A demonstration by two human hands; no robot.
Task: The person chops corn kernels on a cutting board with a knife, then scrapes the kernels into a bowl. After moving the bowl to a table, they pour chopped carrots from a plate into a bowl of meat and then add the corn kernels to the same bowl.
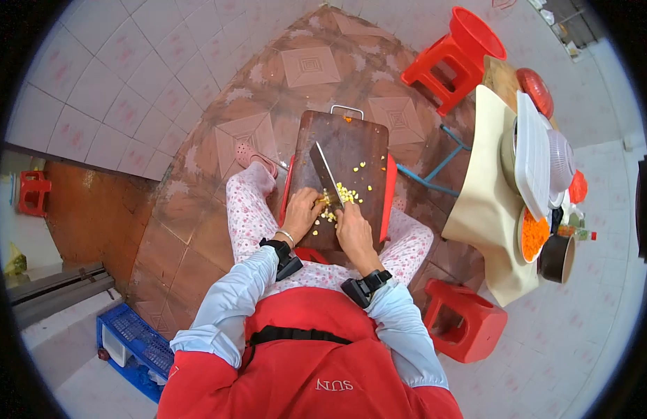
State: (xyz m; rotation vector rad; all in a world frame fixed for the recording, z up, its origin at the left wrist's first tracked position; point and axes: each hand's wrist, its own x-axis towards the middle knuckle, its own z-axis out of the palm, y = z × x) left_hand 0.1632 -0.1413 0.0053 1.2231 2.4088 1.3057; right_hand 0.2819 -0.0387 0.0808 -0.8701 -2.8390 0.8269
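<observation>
A dark cutting board (337, 146) with a metal handle lies between my knees, on something red. My right hand (355, 232) is wrapped round the handle of a knife (326, 170), whose blade points away from me across the board. Just left of the blade, my left hand (302, 212) has its fingers bent together at small yellow pieces; what it holds, if anything, is hidden. Chopped yellow pieces (349, 192) lie heaped beside the blade, with a few scattered to the right. Small orange bits sit near the board's far edge.
At the right, a cloth-covered table (488, 188) holds a bowl of orange shreds (534, 234), a dark pot (557, 258) and a white lid (532, 153). Red stools stand behind (446, 66) and in front (463, 321) of it. A blue basket (136, 342) is at the lower left.
</observation>
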